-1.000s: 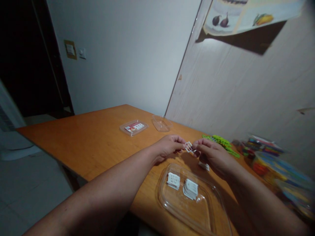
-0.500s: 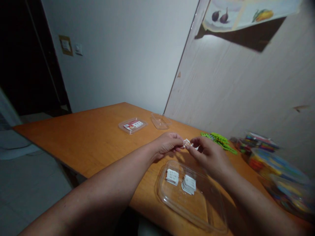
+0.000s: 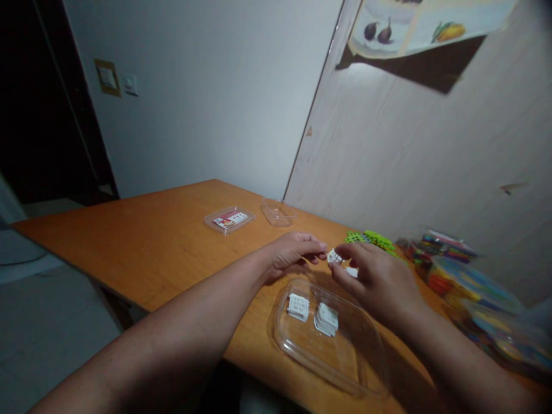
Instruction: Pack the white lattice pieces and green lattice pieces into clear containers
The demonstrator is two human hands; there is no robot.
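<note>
My right hand (image 3: 377, 282) pinches a small white plastic grid piece (image 3: 334, 257) between thumb and fingers, just above the orange table (image 3: 142, 241). A second white piece shows under its fingers. My left hand (image 3: 293, 253) sits right beside it, fingers curled and pressed together at the tips, a little apart from the piece. In front of both hands lies a clear plastic tray (image 3: 345, 362) holding two small stacks of white grid pieces (image 3: 325, 319).
A clear lid with a red and white card (image 3: 228, 219) and a small clear tub (image 3: 276, 211) lie farther back. Green grid pieces (image 3: 371, 238) and bags of coloured pieces (image 3: 470, 282) crowd the right side by the wall. The table's left edge drops to the floor.
The left hand has let go of the white piece, which both hands held before; the right hand now keeps it. The view has drifted slightly.
</note>
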